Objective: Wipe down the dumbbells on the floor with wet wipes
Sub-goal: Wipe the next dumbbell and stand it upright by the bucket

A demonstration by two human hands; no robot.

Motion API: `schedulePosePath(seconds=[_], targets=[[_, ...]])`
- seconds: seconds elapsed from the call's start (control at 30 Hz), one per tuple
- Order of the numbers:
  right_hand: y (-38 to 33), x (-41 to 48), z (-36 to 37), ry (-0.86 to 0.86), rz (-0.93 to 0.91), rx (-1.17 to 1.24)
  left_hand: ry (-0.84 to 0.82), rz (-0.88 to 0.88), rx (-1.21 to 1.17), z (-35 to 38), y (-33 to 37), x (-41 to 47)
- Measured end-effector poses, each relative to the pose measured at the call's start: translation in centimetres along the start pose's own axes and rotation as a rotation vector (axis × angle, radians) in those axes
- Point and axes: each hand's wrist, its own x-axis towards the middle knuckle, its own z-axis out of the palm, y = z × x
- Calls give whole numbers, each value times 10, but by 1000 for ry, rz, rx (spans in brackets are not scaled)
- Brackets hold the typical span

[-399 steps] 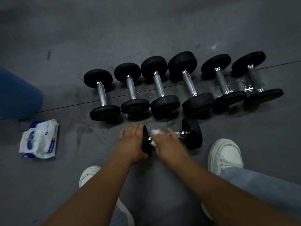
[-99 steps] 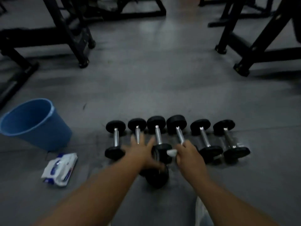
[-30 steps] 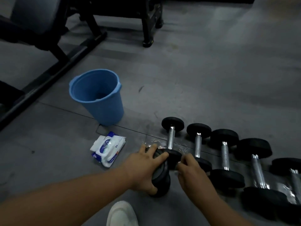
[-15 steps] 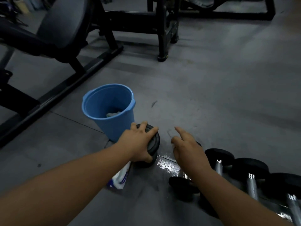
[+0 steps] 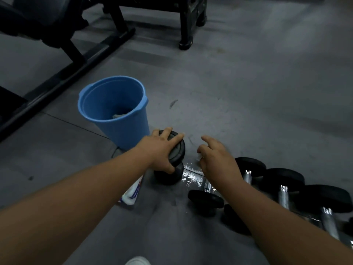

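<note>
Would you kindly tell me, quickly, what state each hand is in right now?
Left hand: closed around the top of an upright dumbbell.
Right hand: open, holding nothing visible.

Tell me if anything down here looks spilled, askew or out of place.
A shiny wet patch lies on the floor beside the dumbbell that the left hand grips. That dumbbell stands on end, while the other dumbbells lie flat in a row. Nothing looks damaged.
</note>
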Motion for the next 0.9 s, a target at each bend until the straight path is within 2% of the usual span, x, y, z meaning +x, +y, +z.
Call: schedulePosePath(seconds=[0.07, 0.13, 0.23, 0.3, 0.37, 0.47, 0.53, 0.77, 0.9], targets=[[4, -7, -2, 9, 2, -19, -10, -22, 21, -1, 4, -5], [10, -17, -3, 6, 9, -23, 85, 3, 92, -2, 19, -13], [22, -37, -1, -36, 64, -31, 310, 237, 188, 18, 65, -29], [32, -51, 0, -55, 110, -60, 374, 374, 114, 46, 96, -36], [44, -62, 1, -47, 127, -78, 304, 395, 35, 72, 117, -36], [61, -69, 8, -53, 116, -95, 141, 326, -36, 97, 130, -30], [68, -68, 16, -79, 88, -100, 103, 282, -52, 105, 134, -25], [71, -51, 33, -194, -4, -144, 184, 282, -83, 114, 128, -8], [64, -39, 40, -318, -138, -172, 241, 400, -66, 120, 101, -21]])
